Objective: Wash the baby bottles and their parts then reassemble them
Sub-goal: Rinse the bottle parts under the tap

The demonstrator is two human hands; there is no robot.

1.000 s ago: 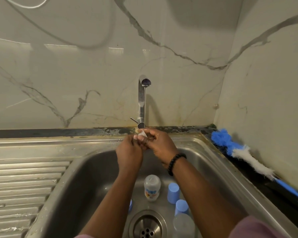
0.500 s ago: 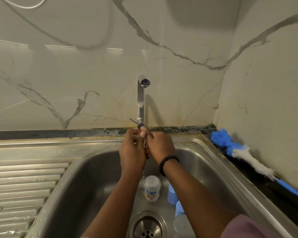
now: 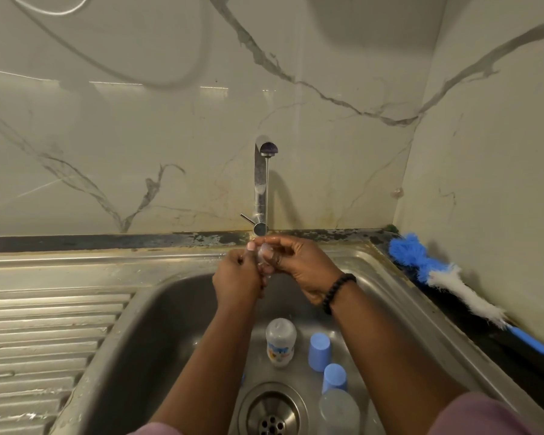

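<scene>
Both hands are meeting under the spout of the tall chrome tap point(image 3: 261, 186), at twelve o'clock over the stainless steel sink basin point(image 3: 157, 324). The left hand point(image 3: 237, 277) and the right hand point(image 3: 299, 265) are together pinching a small clear soft part point(image 3: 262, 254), probably a silicone teat, with fingertips curled round it; each grip is grasping that piece, neither released. A thin stream of water is falling from the spout onto it.

To do this rinse well, the person is likely needing to turn the part inside the stream, squeezing it so water is reaching the inner face and the tip hole, while keeping a firm pinch, since wet silicone is slippery and the open drain point(image 3: 272, 412) is lying directly below at six o'clock.

The rest is waiting on the basin floor: a white plastic baby bottle with a printed label point(image 3: 280, 340) standing near the drain, two pale blue plastic caps point(image 3: 319, 351) at its three o'clock, and a clear plastic bottle point(image 3: 338, 411) at five o'clock. A blue and white bottle brush point(image 3: 446, 274) is lying on the counter point(image 3: 484, 334) at three o'clock, untouched.
</scene>
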